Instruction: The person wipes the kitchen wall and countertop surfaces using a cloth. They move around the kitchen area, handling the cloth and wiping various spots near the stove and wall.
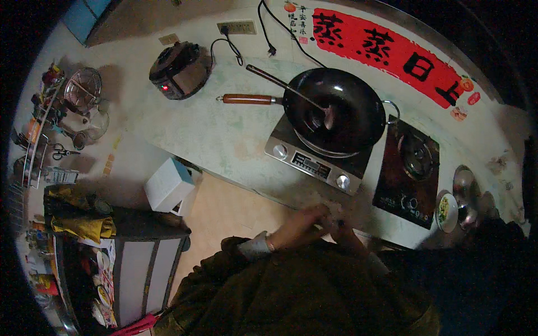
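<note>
My left hand (300, 227) and my right hand (346, 235) are close together in front of my body, at the counter's front edge. They are blurred, and whether something small lies between the fingers I cannot tell. Beyond them a black wok (357, 92) rests on a steel induction cooker (311, 164) with two knobs. A long-handled metal ladle (328, 117) leans inside the wok, its handle over the upper left rim. The wok's wooden handle (248, 99) points left, away from both hands.
Right of the wok is a black glass cooktop (388, 185) with a round dark lid (416, 155), beside a bowl of food (446, 212) and metal containers (464, 180). A rice cooker (180, 71) stands at upper left; a white box (168, 185) and a cabinet (134, 269) are lower left.
</note>
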Available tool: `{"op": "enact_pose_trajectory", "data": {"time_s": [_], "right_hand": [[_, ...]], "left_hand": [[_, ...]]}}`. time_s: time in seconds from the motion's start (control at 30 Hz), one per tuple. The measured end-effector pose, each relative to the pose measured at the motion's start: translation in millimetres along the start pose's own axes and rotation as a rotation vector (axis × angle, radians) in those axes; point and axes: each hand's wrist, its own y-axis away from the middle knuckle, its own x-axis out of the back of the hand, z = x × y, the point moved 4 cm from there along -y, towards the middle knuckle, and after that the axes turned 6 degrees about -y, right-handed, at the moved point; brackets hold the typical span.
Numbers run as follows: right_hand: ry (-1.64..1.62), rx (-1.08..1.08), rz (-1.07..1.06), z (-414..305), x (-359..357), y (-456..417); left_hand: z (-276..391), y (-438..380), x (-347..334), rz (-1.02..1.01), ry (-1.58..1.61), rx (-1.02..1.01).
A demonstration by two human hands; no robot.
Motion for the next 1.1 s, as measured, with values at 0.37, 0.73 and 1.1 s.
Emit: {"op": "enact_pose_trajectory", "data": {"time_s": [0.37, 0.73, 1.1], "right_hand": [[-0.513, 0.087, 0.094, -43, -24, -66], [-0.483, 0.667, 0.334, 25, 6, -65], [-0.454, 0.129, 0.278, 121, -124, -178]], "left_hand": [[-70, -14, 162, 0.418, -0.459, 0.118], [-200, -94, 292, 0.316, -1.167, -0.008], [-185, 52, 274, 0.513, -0.381, 0.118]]}}
